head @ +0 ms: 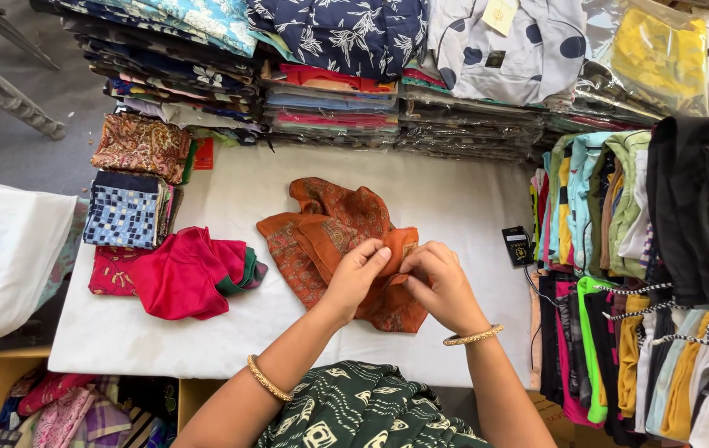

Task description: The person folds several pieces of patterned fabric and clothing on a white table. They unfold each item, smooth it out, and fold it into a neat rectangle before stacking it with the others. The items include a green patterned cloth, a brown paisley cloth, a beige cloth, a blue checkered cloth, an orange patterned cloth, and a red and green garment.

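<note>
Head view looked straight down on a white-covered table (230, 332), where the left hand (356, 278) and the right hand (436, 282) met over an orange patterned cloth (321, 232). Both hands were pinched onto a fold at the cloth's near edge, thumbs and fingertips closed on the fabric, knuckles nearly touching. The cloth lay crumpled in the middle of the table, its far part heaped in soft ridges, its near part under the hands.

Judging from this, the thin fabric could have slid out of the pinch, since only a small fold was caught and the rest lay loose and bunched. A pull toward the body might also have dragged the whole cloth off the near edge. The small black device (518, 245) with its cord sat just beside the right hand and could have been snagged.

The orange cloth looked light and limp, printed with fine paisley-like bands. A red and green cloth (184, 274) lay rumpled to the left, well apart. Beyond it stood a stack of folded cloths (126, 211) topped with a blue checked one. Stacks of folded garments in clear wrap (471, 124) lined the far side, glossy and flat. Gold bangles (472, 336) ringed each wrist.
</note>
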